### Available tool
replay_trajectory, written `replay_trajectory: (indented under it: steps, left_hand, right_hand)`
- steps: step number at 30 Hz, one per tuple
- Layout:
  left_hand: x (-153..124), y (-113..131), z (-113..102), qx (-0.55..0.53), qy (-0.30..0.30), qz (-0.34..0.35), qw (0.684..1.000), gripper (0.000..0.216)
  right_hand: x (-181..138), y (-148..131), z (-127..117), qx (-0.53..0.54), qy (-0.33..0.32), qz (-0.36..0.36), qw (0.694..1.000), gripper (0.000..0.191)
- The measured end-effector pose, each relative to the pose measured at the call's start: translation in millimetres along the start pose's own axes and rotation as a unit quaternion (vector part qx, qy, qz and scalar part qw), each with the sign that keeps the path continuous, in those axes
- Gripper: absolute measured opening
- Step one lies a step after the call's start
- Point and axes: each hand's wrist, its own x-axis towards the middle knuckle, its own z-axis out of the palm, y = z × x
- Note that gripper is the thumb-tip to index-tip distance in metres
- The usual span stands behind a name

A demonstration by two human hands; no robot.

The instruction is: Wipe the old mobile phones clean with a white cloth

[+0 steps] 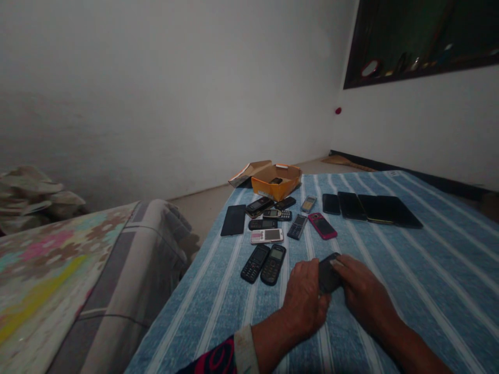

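Observation:
A small dark mobile phone point(328, 276) is held between both hands above the striped blue cloth. My left hand point(305, 297) grips its left side with the fingers curled, while my right hand point(363, 290) pinches its upper right edge. Fingers cover part of the phone. Just left of my left hand lie two black keypad phones point(273, 265), side by side. Farther off are a white and pink phone point(267, 236), a pink-cased phone point(322, 226), a grey keypad phone point(297, 227) and several other dark phones.
An orange cardboard box point(268, 189) with its lid point(249, 173) stands at the far end, a phone inside. Black tablets and phones point(384, 210) lie in a row at the right. A black tablet point(233, 220) lies left. Another bed point(128, 270) is across a gap.

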Motion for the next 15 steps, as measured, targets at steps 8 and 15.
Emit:
replay_trajectory:
  steps: [8,15]
  left_hand:
    - [2,-5,5,-0.021,0.021,0.009,1.000,0.070]
    - [4,-13,9,-0.043,0.051,0.027,0.997,0.072]
  right_hand:
    - [14,-18,7,0.056,-0.039,0.008,0.998,0.033]
    - [34,-37,7,0.110,-0.102,-0.007,0.989,0.028]
